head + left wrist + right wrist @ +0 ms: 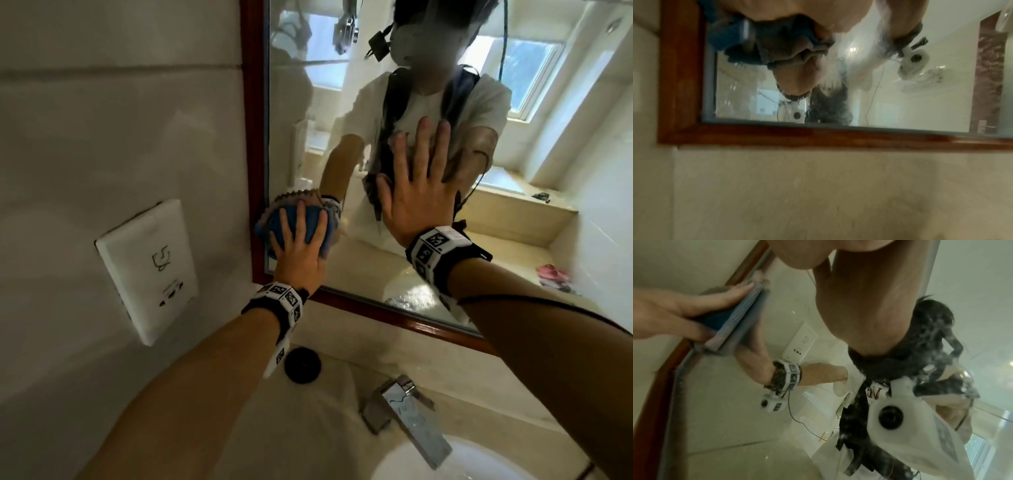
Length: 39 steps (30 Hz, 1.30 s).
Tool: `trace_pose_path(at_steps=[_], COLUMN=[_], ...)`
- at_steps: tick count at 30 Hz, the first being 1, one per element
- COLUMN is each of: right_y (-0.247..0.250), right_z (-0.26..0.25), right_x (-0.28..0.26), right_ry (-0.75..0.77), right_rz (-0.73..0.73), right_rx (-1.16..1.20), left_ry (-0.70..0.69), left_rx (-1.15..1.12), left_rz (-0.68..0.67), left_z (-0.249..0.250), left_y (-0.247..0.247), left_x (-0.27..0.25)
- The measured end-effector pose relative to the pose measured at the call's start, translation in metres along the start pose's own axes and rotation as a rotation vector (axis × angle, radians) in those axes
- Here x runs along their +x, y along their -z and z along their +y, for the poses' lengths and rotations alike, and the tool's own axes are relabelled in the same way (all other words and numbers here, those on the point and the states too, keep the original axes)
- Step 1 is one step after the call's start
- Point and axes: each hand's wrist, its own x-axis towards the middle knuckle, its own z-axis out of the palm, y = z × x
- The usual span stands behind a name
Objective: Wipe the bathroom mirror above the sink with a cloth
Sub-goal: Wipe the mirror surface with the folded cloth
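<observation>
Above the pale stone counter, the wood-framed rectangular bathroom mirror (428, 240) hangs on a cream tiled wall, and both of the person's hands are up against its glass. Down in the lower left corner of the mirror, close to the dark reddish-brown frame (680, 81), the left hand (299, 246) presses a bunched blue and grey ribbed cloth (274, 219) against the glass; its fingers (301, 219) are spread over the back of the cloth and bent slightly round it, and the left wrist view shows the fabric gathered under the palm. To the right of it and higher on the glass, the right hand (416, 192) lies flat on the mirror with nothing in it, fingers (423, 144) straight and a little apart, thumb out to the side. Each wrist carries a black band with white squares of black pattern. On the wall left of the mirror is a white rectangular socket plate (147, 270). Below, on the counter, a round black cap-like object (302, 365) sits near the left forearm, and a squared chrome tap (407, 418) reaches over the rim of a white basin (479, 466). The glass looks hazy and streaked in the wrist views, reflecting the person in a white shirt with dark straps and a bright window behind.
</observation>
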Motion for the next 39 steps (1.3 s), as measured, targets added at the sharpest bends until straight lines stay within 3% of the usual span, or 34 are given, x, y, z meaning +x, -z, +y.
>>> trace_pose_path(at_steps=[2, 6, 11, 16, 25, 32, 39], right_y=[0.000, -0.002, -0.003, -0.002, -0.003, -0.002, 0.001], right_z=[-0.001, -0.003, -0.003, -0.003, 0.000, 0.001, 0.000], right_x=[-0.001, -0.001, -0.002, -0.003, -0.006, -0.007, -0.006], right_ry=[-0.006, -0.014, -0.016, -0.022, 0.012, 0.021, 0.012], right_rz=[0.001, 0.025, 0.081, 0.060, 0.026, -0.006, -0.002], right_rx=[0.016, 0.015, -0.015, -0.001, 0.010, 0.030, 0.035], left_ry=[0.035, 0.160, 0.401, 0.538, 0.493, 0.568, 0.461], left_rx=[-0.009, -0.132, -0.339, -0.398, -0.416, -0.319, -0.280], left_rz=[-0.023, 0.072, 0.009, 0.000, -0.062, -0.138, 0.000], left_z=[-0.004, 0.000, 0.016, 0.043, 0.094, 0.042, 0.021], left_y=[-0.013, -0.032, -0.066, -0.074, -0.083, -0.058, -0.016], left_x=[-0.010, -0.030, -0.059, -0.061, -0.080, -0.054, -0.024])
